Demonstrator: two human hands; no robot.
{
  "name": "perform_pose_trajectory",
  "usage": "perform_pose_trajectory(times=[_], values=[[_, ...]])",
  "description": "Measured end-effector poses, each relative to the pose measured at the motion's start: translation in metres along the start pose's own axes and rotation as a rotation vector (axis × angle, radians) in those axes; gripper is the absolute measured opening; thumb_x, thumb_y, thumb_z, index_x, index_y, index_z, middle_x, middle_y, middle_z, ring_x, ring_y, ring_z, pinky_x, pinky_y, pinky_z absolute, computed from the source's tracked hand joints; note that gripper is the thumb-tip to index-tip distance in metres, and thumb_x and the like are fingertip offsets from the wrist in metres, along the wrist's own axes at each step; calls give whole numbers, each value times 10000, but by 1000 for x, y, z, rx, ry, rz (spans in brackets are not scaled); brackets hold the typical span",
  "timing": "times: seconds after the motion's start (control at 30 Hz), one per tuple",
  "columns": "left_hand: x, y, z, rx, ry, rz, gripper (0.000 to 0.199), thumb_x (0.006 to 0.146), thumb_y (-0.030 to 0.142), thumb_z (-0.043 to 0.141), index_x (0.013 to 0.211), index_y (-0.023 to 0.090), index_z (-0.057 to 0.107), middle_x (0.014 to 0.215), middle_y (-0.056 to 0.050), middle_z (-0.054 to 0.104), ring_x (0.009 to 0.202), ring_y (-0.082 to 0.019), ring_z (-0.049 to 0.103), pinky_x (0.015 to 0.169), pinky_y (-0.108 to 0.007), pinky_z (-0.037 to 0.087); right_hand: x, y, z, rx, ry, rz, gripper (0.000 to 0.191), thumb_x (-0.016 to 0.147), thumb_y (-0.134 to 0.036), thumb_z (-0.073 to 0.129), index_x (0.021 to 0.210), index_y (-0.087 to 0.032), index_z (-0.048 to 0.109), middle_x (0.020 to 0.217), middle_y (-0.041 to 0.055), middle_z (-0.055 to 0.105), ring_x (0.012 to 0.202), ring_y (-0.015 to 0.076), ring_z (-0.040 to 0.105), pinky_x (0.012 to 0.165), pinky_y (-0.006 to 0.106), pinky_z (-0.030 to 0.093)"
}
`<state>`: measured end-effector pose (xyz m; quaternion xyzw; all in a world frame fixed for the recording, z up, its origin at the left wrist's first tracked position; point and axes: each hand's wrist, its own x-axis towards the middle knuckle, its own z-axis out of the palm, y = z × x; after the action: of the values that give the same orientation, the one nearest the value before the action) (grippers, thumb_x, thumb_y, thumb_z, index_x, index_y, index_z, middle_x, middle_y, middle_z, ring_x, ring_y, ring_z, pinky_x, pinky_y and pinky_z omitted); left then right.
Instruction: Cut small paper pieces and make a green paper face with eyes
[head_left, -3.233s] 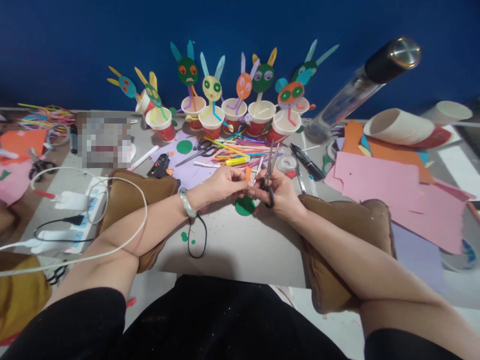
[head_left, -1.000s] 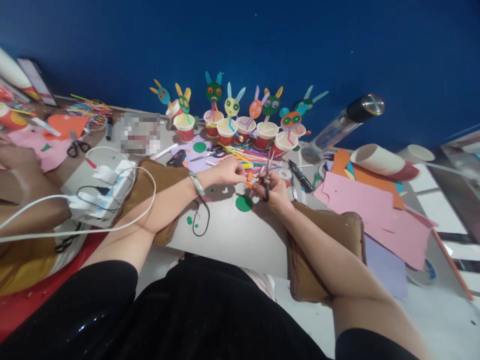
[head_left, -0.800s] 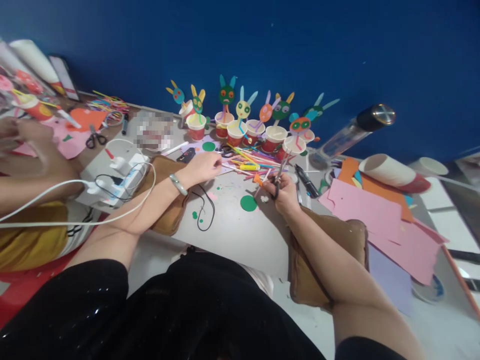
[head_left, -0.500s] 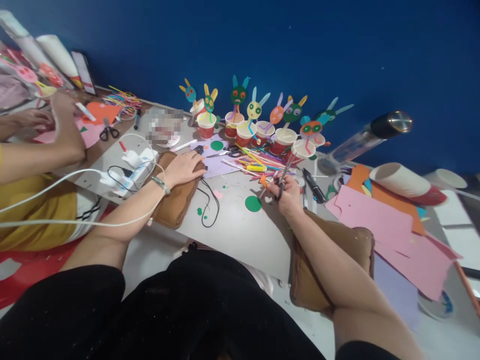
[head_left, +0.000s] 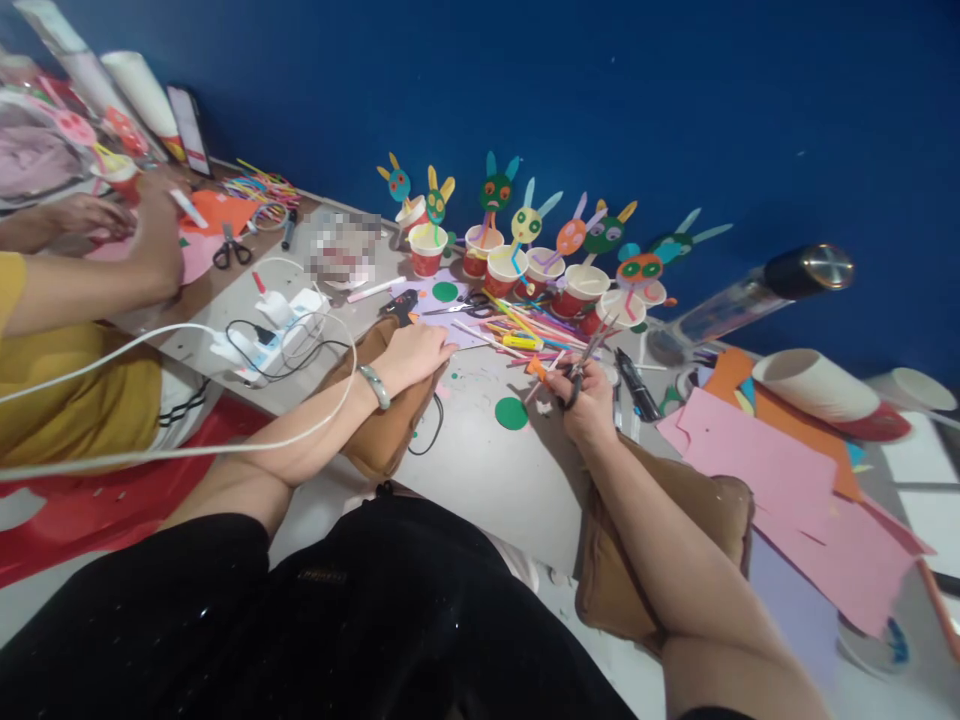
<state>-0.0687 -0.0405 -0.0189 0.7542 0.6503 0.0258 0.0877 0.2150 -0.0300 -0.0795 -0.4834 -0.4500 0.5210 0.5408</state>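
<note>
My right hand (head_left: 587, 398) is closed around dark-handled scissors (head_left: 576, 385), their blades pointing up and away toward the paper cups. A small orange paper piece (head_left: 536, 369) shows at its fingertips; whether it is gripped too, I cannot tell. My left hand (head_left: 416, 355) reaches over a brown cushion (head_left: 390, 435), its fingers stretched toward the right and partly blurred, with nothing visible in them. Between the hands lies a green paper circle (head_left: 511, 413) on the table. Coloured sticks (head_left: 517, 322) and a yellow cutter (head_left: 523, 342) lie just beyond.
Several paper cups (head_left: 427, 262) with paper animal faces line the blue wall. A power strip (head_left: 274, 345) with white cables is at left, beside a co-worker's arm (head_left: 97, 285). At right are a glass bottle (head_left: 727, 305), pink paper (head_left: 757, 440) and another brown cushion (head_left: 694, 510).
My left hand has moved right across the cushion, toward the right hand. The right hand still holds the scissors. The whole view has shifted slightly.
</note>
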Motion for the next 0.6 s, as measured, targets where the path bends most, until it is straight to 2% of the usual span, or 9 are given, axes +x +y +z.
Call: perform_pose_trajectory(times=[0.1,0.2,0.27,0.33,0.37,0.43,0.6], values=[[9,17,4,70,61,102,316,991,284,562,1196,83,693,1130,-208,733,1057,-338,700,878,-423,503,-2,0,-1,17,4,-15,521,535,-336,962,897,-235,600,650,-67,673,505,113,612,484,227,502],[24,43,7,24,130,311,250,952,188,560,1121,79,708,1183,-209,713,1129,-341,666,961,-457,461,-4,-1,-1,38,-18,-18,528,555,-370,960,913,-249,591,645,-75,664,483,113,601,457,222,477],[37,63,10,-160,91,398,224,966,218,541,1045,105,718,1108,-165,737,1055,-290,682,894,-398,472,-6,-4,0,58,-6,-31,529,549,-363,959,917,-253,595,645,-79,664,467,105,582,447,217,461],[50,82,15,-384,-50,432,212,922,320,644,966,124,715,948,-108,743,876,-234,677,773,-342,470,-7,-7,1,77,16,-39,535,527,-335,964,915,-251,605,648,-80,672,472,100,581,466,221,476],[55,89,19,-496,-141,429,211,863,324,712,942,129,705,883,-78,733,788,-205,656,714,-318,457,-7,-9,1,86,21,-36,538,521,-328,965,916,-250,608,654,-77,681,479,104,589,477,230,489],[63,98,27,-725,-232,396,188,806,306,748,858,136,686,788,-39,708,696,-164,619,660,-287,436,-7,-12,0,97,23,-26,536,526,-338,958,921,-251,606,671,-68,697,489,121,607,484,254,509],[67,101,44,-1148,-224,385,235,756,352,762,774,146,651,738,-17,675,679,-133,592,645,-255,436,-8,-17,-2,58,25,-49,522,576,-364,943,939,-265,583,680,-73,691,469,123,572,475,274,497]])
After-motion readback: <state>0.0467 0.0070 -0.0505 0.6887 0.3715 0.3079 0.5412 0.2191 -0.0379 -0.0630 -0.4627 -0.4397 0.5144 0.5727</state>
